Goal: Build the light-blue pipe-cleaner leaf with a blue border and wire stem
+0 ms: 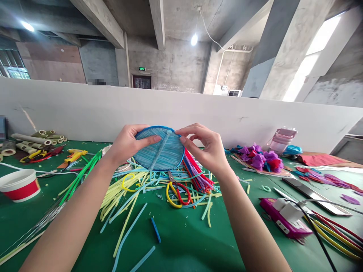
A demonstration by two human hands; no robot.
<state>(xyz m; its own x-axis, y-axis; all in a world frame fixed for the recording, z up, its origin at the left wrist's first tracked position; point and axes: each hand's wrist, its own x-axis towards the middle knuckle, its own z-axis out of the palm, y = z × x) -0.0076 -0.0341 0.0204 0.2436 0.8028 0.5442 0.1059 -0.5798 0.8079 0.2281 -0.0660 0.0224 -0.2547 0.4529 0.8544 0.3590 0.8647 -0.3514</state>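
Note:
A flat, round blue disc of fuzzy strands is held up in front of me, with a darker blue rim and a paler rib running across it. My left hand is closed on its left side, the thumb lying over the face and the fingers mostly hidden behind. At the upper right edge, the thumb and forefinger of my right hand pinch the rim. Below the disc lie red-and-yellow scissors, a bundle of yellow pipe cleaners and a bundle of red and purple pipe cleaners.
On the green table stand a paper cup, a yellow glue gun and bamboo pieces at left. Purple paper flowers, a pink bottle and a power strip with cables are at right. A white partition runs behind.

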